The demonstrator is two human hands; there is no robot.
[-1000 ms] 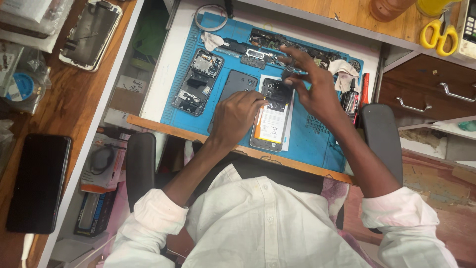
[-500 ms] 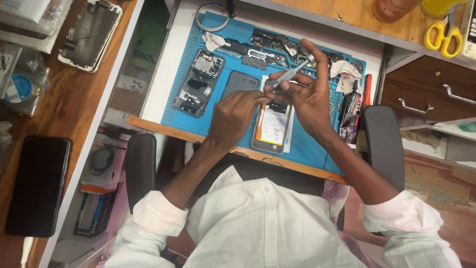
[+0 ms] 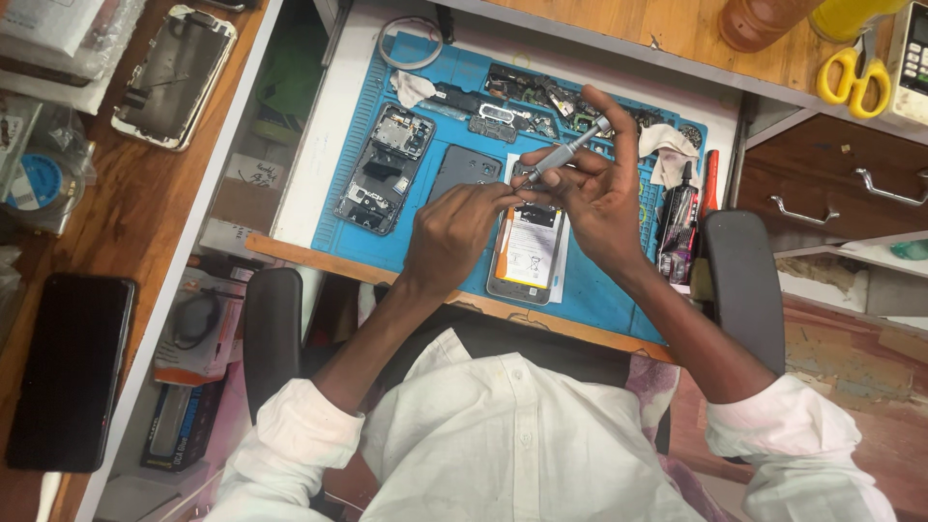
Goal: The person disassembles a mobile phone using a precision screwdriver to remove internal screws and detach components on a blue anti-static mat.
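Note:
My right hand point(image 3: 592, 198) grips a slim grey screwdriver point(image 3: 572, 150), its tip angled down toward the top of an opened phone point(image 3: 527, 253) with its yellow-labelled battery showing. My left hand point(image 3: 452, 235) rests beside it, fingertips pinched at the screwdriver's tip above the phone's upper end; whether they hold something small there I cannot tell. Both work over a blue repair mat point(image 3: 425, 253).
A second opened phone frame point(image 3: 383, 170) and a dark back cover point(image 3: 462, 170) lie on the mat's left. Loose parts line its far edge. A black bottle point(image 3: 679, 218) and red tool point(image 3: 710, 180) stand right. Yellow scissors point(image 3: 851, 68) sit on the shelf; a black phone point(image 3: 70, 367) lies left.
My right hand came back from the parts at the mat's far edge and lifted the screwdriver over the phone. My left hand's fingers rose to meet its tip.

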